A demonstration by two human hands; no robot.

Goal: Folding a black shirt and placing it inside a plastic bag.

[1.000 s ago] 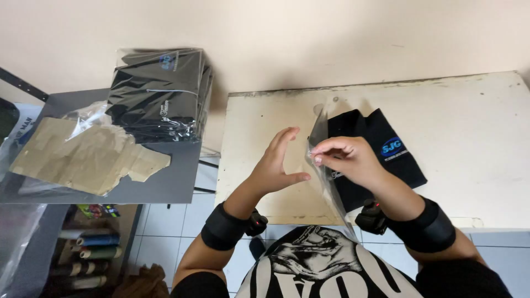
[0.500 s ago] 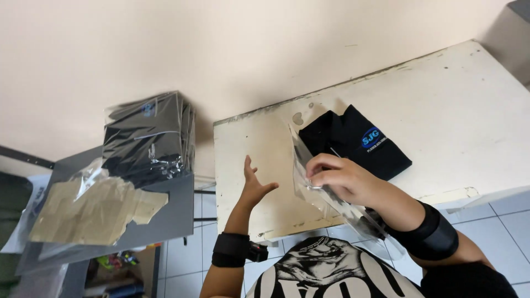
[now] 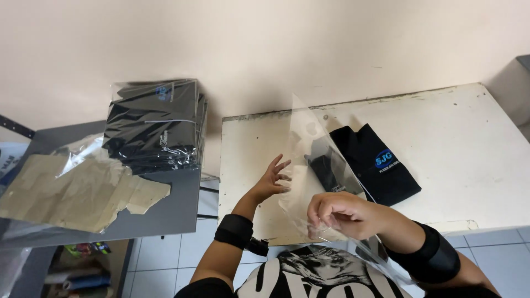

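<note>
Clear plastic bag (image 3: 317, 165) now lifted higher, spread above white bench (image 3: 469, 143); pinched in closed right hand (image 3: 337, 212). Left hand (image 3: 272, 179) opened flat, fingers splayed against bag edge. Folded black garment (image 3: 381, 165) left lying on bench behind.

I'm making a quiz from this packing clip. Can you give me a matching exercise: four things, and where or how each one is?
Things:
1. clear plastic bag
2. folded black garment
3. stack of bagged garments
4. torn brown paper

Places or states:
A. flat on the grey table, left
B. held up by the right hand
C. piled at the grey table's far edge
D. lying unbagged on the white table

Pairs: 1-B, 2-D, 3-C, 4-A
</note>
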